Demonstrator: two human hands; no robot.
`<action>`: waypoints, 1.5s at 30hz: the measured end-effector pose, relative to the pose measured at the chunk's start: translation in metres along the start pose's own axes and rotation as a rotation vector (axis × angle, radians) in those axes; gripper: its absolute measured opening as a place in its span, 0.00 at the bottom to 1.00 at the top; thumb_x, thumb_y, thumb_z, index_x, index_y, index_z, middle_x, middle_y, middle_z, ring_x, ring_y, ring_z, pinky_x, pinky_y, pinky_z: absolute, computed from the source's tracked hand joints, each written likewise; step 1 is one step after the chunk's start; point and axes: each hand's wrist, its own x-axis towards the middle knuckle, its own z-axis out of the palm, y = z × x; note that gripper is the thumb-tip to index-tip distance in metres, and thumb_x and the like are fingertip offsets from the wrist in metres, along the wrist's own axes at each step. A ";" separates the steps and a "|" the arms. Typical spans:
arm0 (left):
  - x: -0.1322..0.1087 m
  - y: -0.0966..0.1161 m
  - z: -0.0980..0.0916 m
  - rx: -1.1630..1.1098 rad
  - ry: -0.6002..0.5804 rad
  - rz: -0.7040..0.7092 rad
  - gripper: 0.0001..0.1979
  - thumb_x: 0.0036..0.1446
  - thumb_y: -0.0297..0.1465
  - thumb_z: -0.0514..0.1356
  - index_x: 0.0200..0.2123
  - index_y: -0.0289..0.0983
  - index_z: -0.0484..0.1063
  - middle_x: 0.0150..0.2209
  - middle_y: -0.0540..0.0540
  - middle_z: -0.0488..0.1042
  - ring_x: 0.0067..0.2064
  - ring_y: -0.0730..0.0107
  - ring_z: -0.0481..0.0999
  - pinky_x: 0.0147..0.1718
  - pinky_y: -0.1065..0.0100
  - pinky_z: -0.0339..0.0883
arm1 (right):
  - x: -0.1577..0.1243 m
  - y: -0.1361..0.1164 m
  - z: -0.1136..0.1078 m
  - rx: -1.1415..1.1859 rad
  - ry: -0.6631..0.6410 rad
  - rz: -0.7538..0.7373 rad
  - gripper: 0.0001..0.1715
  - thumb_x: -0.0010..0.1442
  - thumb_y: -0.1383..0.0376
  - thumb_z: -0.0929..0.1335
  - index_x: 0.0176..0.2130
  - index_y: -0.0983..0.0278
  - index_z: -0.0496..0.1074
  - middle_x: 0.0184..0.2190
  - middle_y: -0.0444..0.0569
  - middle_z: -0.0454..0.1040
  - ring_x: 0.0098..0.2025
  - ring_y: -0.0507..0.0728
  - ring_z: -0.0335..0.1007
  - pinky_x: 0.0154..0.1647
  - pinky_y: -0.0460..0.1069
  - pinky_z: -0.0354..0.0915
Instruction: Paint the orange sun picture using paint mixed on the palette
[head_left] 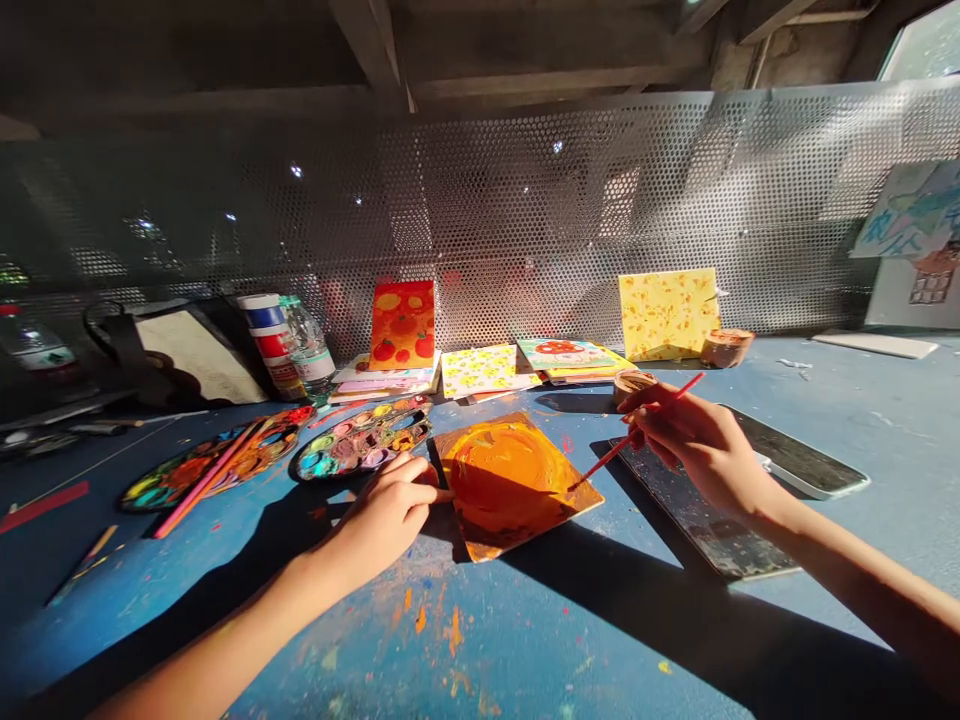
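Note:
A small square canvas (517, 460), covered in orange paint with a large round patch and darker brown corners, lies turned at an angle on the blue table. My left hand (397, 500) is closed at its left edge, one fingertip against the rim and other fingers partly hidden. In my right hand (694, 440) a thin red paintbrush (604, 460) is pinched, slanting down to the left. Its tip is at the canvas's right corner, over the orange paint. Left of the canvas lies a paint palette (367, 436) with many coloured wells.
Another palette (217, 455) with brushes across it lies further left. A dark tablet (701, 510) and a phone (802, 455) lie under my right arm. Behind stand a red painting (403, 325), a yellow painting (669, 313), a tape roll (727, 347) and a plastic bottle (309, 350).

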 end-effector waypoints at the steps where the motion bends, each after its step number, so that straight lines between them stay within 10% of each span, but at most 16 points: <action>1: 0.000 0.000 -0.001 -0.015 -0.016 -0.014 0.22 0.54 0.18 0.48 0.37 0.42 0.79 0.33 0.46 0.70 0.40 0.64 0.67 0.40 0.64 0.65 | 0.000 0.001 -0.001 0.034 0.042 -0.009 0.15 0.56 0.54 0.71 0.36 0.62 0.72 0.23 0.43 0.68 0.20 0.48 0.57 0.16 0.44 0.53; 7: -0.001 0.000 -0.001 -0.052 -0.054 -0.047 0.20 0.58 0.21 0.49 0.37 0.44 0.79 0.35 0.46 0.70 0.41 0.64 0.67 0.41 0.64 0.63 | 0.002 0.003 -0.008 0.090 0.279 -0.079 0.10 0.58 0.58 0.70 0.38 0.60 0.72 0.24 0.42 0.69 0.19 0.47 0.54 0.16 0.44 0.51; 14: 0.001 0.002 -0.003 -0.020 -0.045 -0.045 0.18 0.56 0.21 0.49 0.28 0.39 0.77 0.34 0.46 0.69 0.40 0.64 0.66 0.39 0.65 0.62 | 0.002 -0.004 -0.004 0.024 -0.064 0.064 0.14 0.54 0.55 0.72 0.35 0.62 0.70 0.23 0.43 0.68 0.21 0.48 0.55 0.17 0.44 0.53; 34: -0.001 -0.001 -0.002 -0.086 -0.011 -0.030 0.19 0.57 0.24 0.49 0.35 0.41 0.80 0.39 0.45 0.72 0.42 0.63 0.67 0.42 0.65 0.65 | 0.020 0.000 -0.015 0.341 0.446 0.161 0.16 0.47 0.57 0.73 0.27 0.63 0.67 0.20 0.43 0.67 0.21 0.48 0.62 0.18 0.44 0.52; 45: -0.005 0.006 0.000 -0.075 -0.009 -0.024 0.19 0.56 0.19 0.50 0.35 0.40 0.79 0.35 0.46 0.71 0.41 0.66 0.67 0.39 0.66 0.64 | 0.012 0.010 -0.004 0.494 0.257 0.323 0.18 0.44 0.54 0.77 0.26 0.63 0.72 0.27 0.47 0.72 0.29 0.51 0.68 0.28 0.44 0.66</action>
